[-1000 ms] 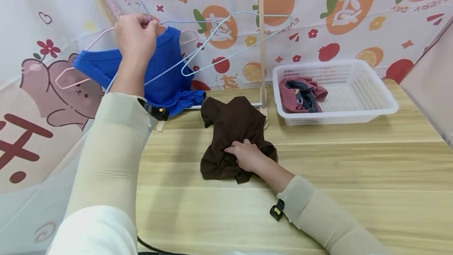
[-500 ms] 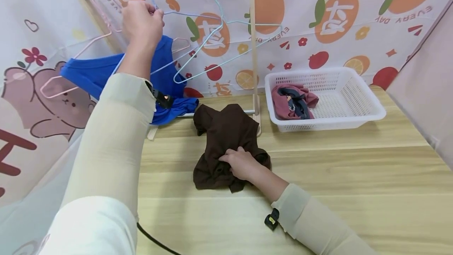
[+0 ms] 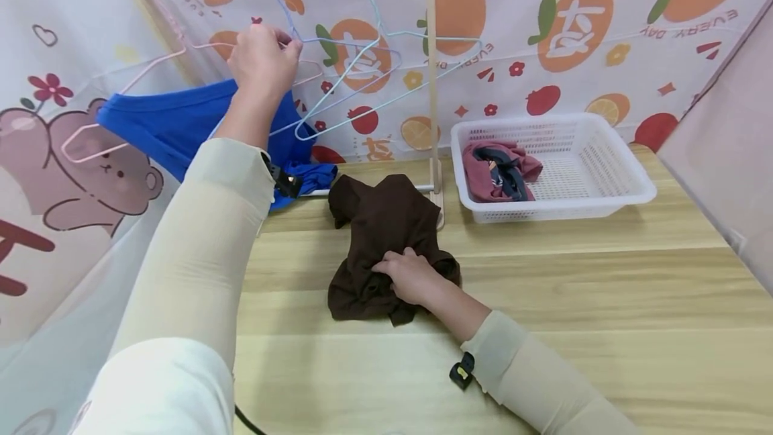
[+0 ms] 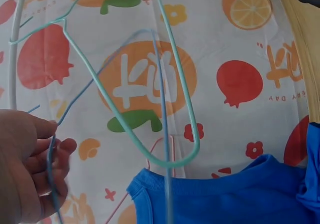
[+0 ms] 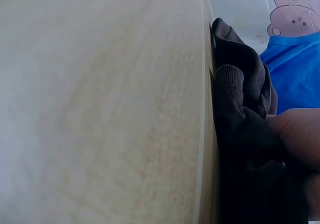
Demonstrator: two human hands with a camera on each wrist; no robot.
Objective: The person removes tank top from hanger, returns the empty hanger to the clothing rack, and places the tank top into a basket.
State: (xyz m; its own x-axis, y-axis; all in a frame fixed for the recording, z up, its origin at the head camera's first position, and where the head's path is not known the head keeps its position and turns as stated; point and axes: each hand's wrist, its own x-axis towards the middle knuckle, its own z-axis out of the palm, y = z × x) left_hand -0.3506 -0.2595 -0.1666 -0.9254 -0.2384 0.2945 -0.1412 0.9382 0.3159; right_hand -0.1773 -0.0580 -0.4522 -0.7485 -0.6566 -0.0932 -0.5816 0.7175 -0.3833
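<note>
Clearances about the dark brown garment (image 3: pixel 392 217). To its right and on its near side, bare wooden tabletop (image 3: pixel 568 301) offers a hand wide passage. On its near part lies the right hand (image 3: pixel 410 277), obstructing access from above. Just behind, the rack's wooden upright (image 3: pixel 432 86) and lower rail form a barrier; farther right, the white plastic basket (image 3: pixel 561 207) blocks movement at table height. To its left, a strip of wood is free beneath the raised left sleeve (image 3: pixel 187 240). Above and behind, the mint-green hanger (image 3: pixel 338 82), pale-blue hanger (image 3: pixel 350 97) and blue tank top (image 3: pixel 163 116) crowd the space.
</note>
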